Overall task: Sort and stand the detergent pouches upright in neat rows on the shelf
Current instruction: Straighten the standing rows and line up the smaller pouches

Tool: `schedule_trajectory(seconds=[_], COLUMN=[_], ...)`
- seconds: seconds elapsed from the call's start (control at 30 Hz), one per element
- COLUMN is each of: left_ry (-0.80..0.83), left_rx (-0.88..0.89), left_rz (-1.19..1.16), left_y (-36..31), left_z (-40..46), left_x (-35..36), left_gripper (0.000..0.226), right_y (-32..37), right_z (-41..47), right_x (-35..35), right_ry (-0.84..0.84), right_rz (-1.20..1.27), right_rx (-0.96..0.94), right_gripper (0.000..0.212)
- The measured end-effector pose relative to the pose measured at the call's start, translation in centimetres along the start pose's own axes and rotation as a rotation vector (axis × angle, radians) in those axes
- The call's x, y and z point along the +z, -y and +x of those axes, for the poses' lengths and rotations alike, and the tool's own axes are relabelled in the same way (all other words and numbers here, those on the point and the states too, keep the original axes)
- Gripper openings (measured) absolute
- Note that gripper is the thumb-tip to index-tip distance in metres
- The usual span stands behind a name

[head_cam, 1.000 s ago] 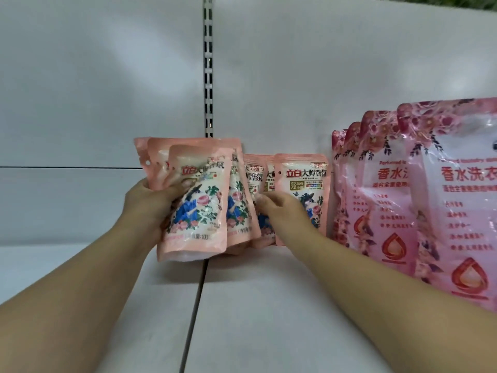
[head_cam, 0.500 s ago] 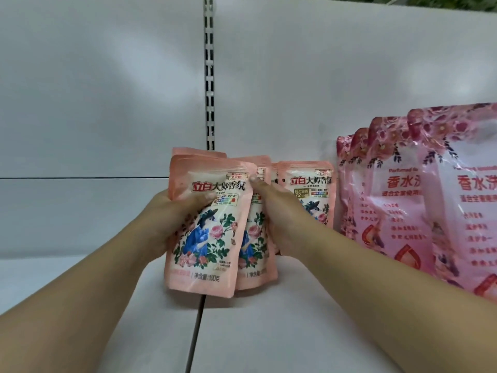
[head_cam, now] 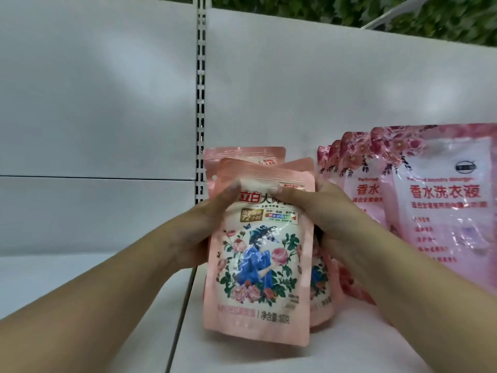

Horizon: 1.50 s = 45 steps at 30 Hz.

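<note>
Both hands, left [head_cam: 204, 232] and right [head_cam: 320, 211], grip a bunch of small pouches [head_cam: 258, 254] at frame centre, squaring them; next they likely need standing on the shelf [head_cam: 242, 354] beside the big pouches [head_cam: 441, 200].

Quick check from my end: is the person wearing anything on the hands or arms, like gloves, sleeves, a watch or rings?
Nothing worn that shows. The left hand and right hand are bare, without gloves. Both forearms are uncovered up to the picture's edge, with no sleeve, watch or band in view. No ring shows on the visible fingers.
</note>
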<state>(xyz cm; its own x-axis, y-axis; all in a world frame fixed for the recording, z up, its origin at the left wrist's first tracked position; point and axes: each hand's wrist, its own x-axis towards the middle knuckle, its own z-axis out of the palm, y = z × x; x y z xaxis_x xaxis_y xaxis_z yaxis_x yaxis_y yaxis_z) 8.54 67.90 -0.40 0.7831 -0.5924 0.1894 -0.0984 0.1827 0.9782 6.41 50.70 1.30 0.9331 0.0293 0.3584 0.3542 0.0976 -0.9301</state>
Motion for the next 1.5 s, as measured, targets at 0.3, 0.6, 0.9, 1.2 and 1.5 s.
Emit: schedule_trajectory(seconds=[0.3,0.6,0.9,1.2,1.5], left_ry=[-0.735,-0.676,-0.85,-0.986,-0.361], left_rx=[0.165,0.084,0.129,0.241,0.106], left_rz=[0.02,0.165,0.093,0.195,0.069], left_y=[1.4,1.8,2.8,2.6,-0.1], left_z=[2.5,5.3,5.3,5.1,1.6], left_x=[-1.9,-3.1,-5.5,-5.5,0.5], left_gripper=[0.042,0.043,0.029,0.034,0.05], right_y=[-0.9,-1.9,-2.0,-2.3,-1.8], right_z=[-3.8,-2.9,-2.6,-2.8,-3.6], right_x=[1.1,0.4,0.0,-0.3,0.0], right_ry=[-0.501,-0.555,-0.588,-0.57,-0.455], right_rz=[-0.508,-0.567,-0.565,-0.491,-0.283], right_rx=[-0.374,-0.458,-0.45,-0.47,-0.454], right_gripper=[0.043,0.039,0.034,0.044,0.04])
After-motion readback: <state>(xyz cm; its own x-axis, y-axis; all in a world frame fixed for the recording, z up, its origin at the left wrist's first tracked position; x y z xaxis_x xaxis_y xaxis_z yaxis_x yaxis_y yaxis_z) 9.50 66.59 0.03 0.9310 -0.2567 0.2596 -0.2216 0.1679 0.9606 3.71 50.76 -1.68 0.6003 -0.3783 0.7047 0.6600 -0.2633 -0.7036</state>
